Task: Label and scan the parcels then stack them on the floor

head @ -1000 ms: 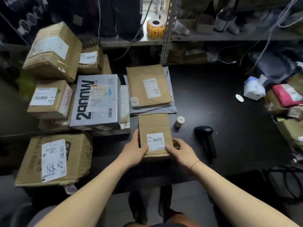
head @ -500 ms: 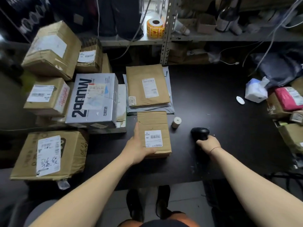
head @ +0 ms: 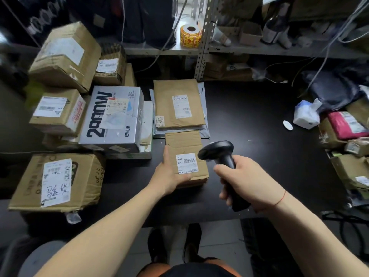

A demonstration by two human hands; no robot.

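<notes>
I'm watching the left hand [head: 169,176] gripping the near-left corner of a flat corrugated cardboard parcel [head: 183,144] lying on the matte black table [head: 249,120]. The right hand [head: 245,180] is curling round the smooth black scanner [head: 217,150], whose rounded head is hanging over the white barcode label [head: 187,162].

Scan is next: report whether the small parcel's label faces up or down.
Face up: the barcode label shows atop the small parcel the left hand holds.

I read "2900W" on the grey box [head: 111,118], "0073" on the sticker [head: 160,120] of the brown envelope [head: 177,88], and "MX 03" on the label [head: 186,162] of the parcel [head: 183,141].
</notes>
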